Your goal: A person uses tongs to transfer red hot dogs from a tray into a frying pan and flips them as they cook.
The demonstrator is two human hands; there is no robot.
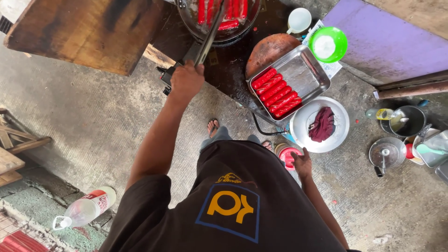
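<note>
The left hand [187, 80] is closed around long tongs [210, 35] reaching into the pan [218, 18] of red sausages at the table's far edge. Right of it sits a steel tray [290, 81] of sausages. The right hand [302, 163] rests half-open on a red can [287, 156].

Person's arms and hands, seen from above the head.

Left arm stretched forward and up, nearly straight, bare from the dark short sleeve down; left hand [186, 80] knuckles up, fingers curled in a closed grip around the long dark metal handle [208, 39], wrist in line with the forearm. Right arm hangs down beside the torso, elbow slightly bent, forearm angled outward; right hand [302, 164] low by the hip, fingers loosely bent, thumb apart, palm facing down, gripping nothing that shows.
</note>
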